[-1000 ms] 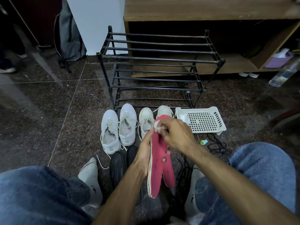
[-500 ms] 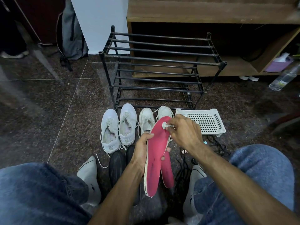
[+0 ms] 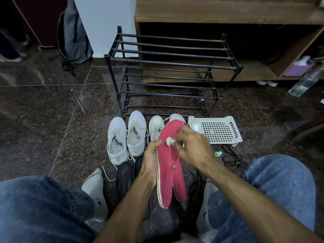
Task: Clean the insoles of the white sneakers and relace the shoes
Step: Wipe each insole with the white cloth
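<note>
My left hand (image 3: pixel 150 159) grips two red insoles (image 3: pixel 168 165) held upright together, heels down, between my knees. My right hand (image 3: pixel 193 149) pinches a small white wipe (image 3: pixel 170 140) and presses it on the upper part of the front insole. One pair of white sneakers (image 3: pixel 126 137) stands on the floor to the left. The second pair (image 3: pixel 156 127) sits behind the insoles and is partly hidden by them, with loose laces.
A black metal shoe rack (image 3: pixel 168 72) stands behind the shoes, a wooden shelf unit (image 3: pixel 228 13) beyond it. A white perforated tray (image 3: pixel 217 130) lies at right, black cords (image 3: pixel 231 158) and a small green cap (image 3: pixel 218 153) near it. A pair of black shoes (image 3: pixel 128 176) sits between my feet.
My right hand has dragged the wipe from the toe tip down the insole toward the middle. My left hand keeps the same grip.
</note>
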A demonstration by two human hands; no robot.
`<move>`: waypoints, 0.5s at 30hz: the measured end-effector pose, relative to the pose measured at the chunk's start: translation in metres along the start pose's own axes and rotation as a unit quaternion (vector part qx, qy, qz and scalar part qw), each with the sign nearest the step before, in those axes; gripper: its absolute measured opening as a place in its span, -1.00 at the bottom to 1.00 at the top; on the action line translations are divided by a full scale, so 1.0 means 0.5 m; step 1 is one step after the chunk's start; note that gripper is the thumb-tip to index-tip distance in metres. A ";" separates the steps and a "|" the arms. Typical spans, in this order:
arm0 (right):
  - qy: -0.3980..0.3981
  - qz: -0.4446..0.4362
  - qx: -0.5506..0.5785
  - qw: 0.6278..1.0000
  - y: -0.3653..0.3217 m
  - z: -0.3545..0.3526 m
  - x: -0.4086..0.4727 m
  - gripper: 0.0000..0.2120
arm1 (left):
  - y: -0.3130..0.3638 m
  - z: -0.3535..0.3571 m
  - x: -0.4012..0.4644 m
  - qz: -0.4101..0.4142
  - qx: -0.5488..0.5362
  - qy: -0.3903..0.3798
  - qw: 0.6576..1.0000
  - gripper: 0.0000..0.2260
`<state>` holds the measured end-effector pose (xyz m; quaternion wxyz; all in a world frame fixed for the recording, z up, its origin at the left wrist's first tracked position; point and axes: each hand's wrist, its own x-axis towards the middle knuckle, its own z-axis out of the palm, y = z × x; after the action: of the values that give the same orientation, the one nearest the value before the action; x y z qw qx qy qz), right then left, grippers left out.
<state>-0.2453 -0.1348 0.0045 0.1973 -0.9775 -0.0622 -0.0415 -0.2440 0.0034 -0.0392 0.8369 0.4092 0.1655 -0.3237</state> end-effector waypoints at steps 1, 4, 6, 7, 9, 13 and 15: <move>0.031 0.029 0.007 0.999 0.005 -0.003 0.009 -0.82 | 0.001 0.001 -0.003 0.003 -0.003 -0.006 1.000 -0.59; 0.060 0.088 0.025 0.994 0.010 -0.002 0.025 -0.82 | 0.001 -0.003 -0.005 0.013 -0.006 -0.010 1.000 -0.51; 0.046 0.089 0.021 0.995 0.002 0.003 0.016 -0.82 | -0.004 -0.007 -0.003 0.010 -0.013 -0.008 1.000 -0.51; 0.040 0.080 0.022 0.996 -0.002 0.006 0.007 -0.82 | -0.006 -0.009 -0.003 0.008 -0.019 -0.007 1.000 -0.54; 0.006 0.055 0.020 0.998 -0.008 0.012 -0.014 -0.83 | -0.010 -0.013 -0.001 0.002 -0.030 0.005 1.000 -0.59; -0.020 0.027 0.005 0.999 -0.013 0.008 -0.023 -0.83 | -0.010 -0.013 0.003 -0.009 -0.028 0.014 0.999 -0.58; 0.030 0.061 0.010 0.998 0.001 -0.004 0.005 -0.84 | -0.010 -0.005 0.001 -0.008 -0.007 0.019 1.000 -0.54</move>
<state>-0.2427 -0.1357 0.0064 0.2110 -0.9757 0.0031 -0.0584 -0.2471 0.0029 -0.0440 0.8339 0.4077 0.1870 -0.3215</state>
